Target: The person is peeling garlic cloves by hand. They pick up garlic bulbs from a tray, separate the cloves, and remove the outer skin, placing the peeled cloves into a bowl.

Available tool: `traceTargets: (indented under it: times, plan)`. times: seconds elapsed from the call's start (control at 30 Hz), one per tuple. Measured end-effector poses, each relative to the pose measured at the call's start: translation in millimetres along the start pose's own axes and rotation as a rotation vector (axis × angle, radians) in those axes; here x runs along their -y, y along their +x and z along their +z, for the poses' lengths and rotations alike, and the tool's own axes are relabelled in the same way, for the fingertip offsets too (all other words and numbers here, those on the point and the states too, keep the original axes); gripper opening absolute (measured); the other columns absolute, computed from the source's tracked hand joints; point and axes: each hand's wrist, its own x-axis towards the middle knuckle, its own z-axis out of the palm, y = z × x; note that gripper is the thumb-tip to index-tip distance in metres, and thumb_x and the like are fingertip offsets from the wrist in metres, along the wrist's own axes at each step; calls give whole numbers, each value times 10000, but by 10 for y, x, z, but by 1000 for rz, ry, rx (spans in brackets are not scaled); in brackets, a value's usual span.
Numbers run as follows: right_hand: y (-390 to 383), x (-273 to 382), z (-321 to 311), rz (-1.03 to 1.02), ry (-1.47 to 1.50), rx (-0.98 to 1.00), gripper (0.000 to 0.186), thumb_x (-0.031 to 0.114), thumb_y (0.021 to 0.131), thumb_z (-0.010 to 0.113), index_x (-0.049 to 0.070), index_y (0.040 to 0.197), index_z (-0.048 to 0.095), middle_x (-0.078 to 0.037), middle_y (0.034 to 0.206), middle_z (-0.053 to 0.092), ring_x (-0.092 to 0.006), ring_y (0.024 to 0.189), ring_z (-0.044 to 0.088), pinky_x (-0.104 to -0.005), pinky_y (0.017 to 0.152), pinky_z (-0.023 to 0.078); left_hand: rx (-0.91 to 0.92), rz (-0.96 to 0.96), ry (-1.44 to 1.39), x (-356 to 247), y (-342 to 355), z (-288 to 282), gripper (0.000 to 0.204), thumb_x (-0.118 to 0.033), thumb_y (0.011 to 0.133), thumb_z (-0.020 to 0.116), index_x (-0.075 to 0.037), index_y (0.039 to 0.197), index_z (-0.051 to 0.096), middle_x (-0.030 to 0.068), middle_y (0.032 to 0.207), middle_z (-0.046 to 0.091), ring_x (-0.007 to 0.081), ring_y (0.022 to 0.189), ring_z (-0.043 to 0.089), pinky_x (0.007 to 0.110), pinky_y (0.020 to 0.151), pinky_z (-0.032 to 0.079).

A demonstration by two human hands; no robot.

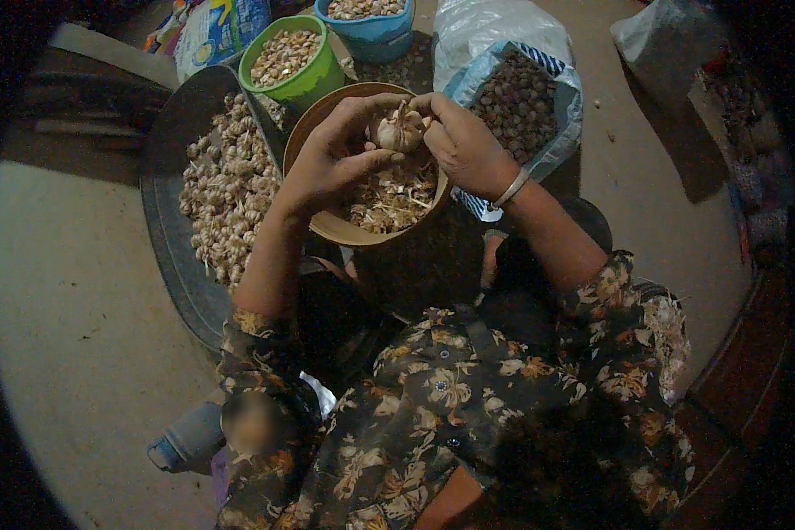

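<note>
A whole garlic bulb [397, 131] is held up over a round tan basin [322, 227]. My left hand [340, 152] cups the bulb from the left, fingers behind it and thumb beneath. Closed in a pinch, my right hand [470, 146] grips the bulb's right side at the top; a bracelet circles that wrist. Dry skins and stem scraps [390, 201] lie in the basin under my hands. Part of the basin's inside is hidden by my hands.
Left stands a wide dark tray [170, 221] heaped with garlic bulbs [230, 194]. Beyond the basin are a green bucket [314, 84] and a blue bucket [367, 35] of cloves. An open bag [574, 110] holds dark purplish pieces at right. A grey bottle-like object [185, 437] lies lower left.
</note>
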Motion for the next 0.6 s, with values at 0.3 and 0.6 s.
traceTargets:
  times: [0.3, 0.6]
  plan:
    - [103, -199, 50, 323, 409, 12, 284, 111, 886, 488, -1, 1146, 495, -78, 1026, 575, -155, 897, 575, -289, 833, 468, -93, -145, -275, 13, -4, 18, 528, 5, 776, 667, 0, 1261, 459, 95, 1222, 534, 176, 1111, 525, 317, 955, 429]
    - [75, -391, 151, 289, 632, -104, 264, 170, 879, 531, -15, 1062, 578, -84, 1002, 618, -167, 895, 588, -292, 821, 468, -56, 58, 102, -43, 32, 111, 513, 39, 782, 655, 1, 1250, 447, 100, 1211, 521, 178, 1099, 530, 321, 947, 450]
